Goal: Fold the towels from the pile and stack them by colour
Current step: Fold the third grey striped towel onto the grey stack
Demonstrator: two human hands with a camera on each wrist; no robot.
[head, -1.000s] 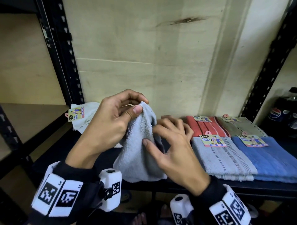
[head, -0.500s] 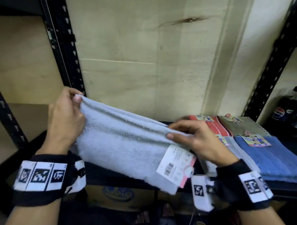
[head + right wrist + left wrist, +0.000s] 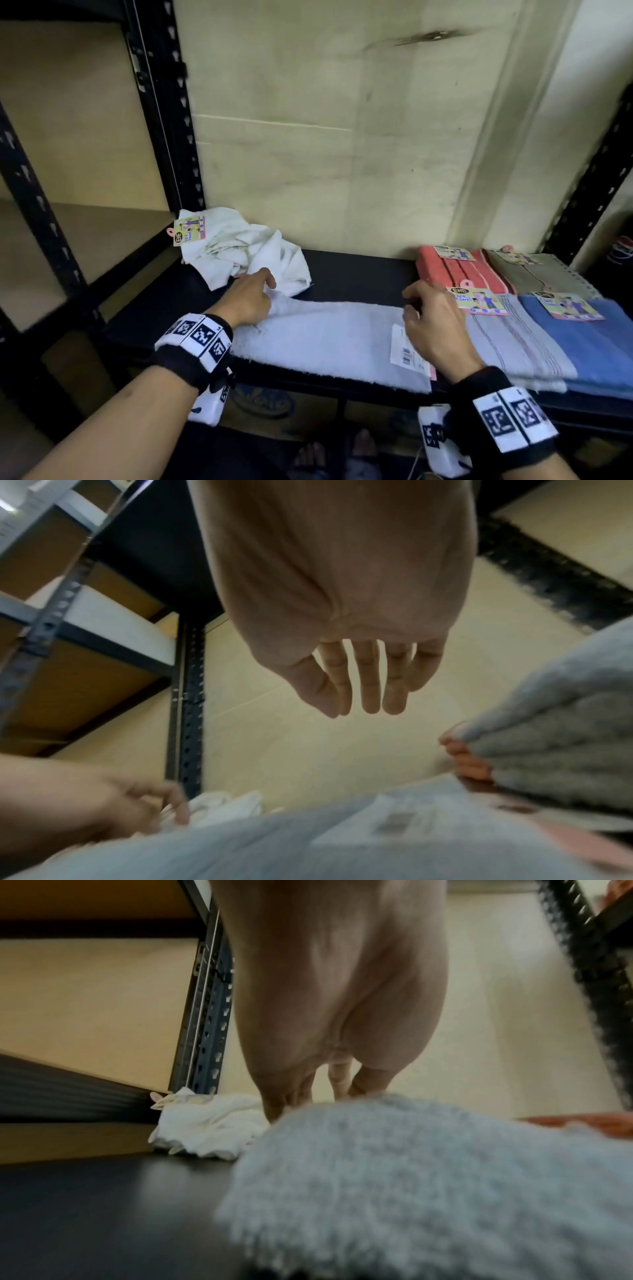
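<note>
Black shelf (image 3: 359,274), pale wall behind; grey towel (image 3: 325,339) laid flat along the front edge.
Left hand (image 3: 248,298) pinches the towel's left end, fingers curled into the cloth. Right hand (image 3: 435,329) hovers over its right end, fingers straight and loose, holding nothing; paper tag (image 3: 404,349) just under it. White towel (image 3: 246,253) crumpled behind the left hand. Folded towels at right: light grey (image 3: 513,339), blue (image 3: 589,346), red (image 3: 455,270), olive (image 3: 541,277).
</note>
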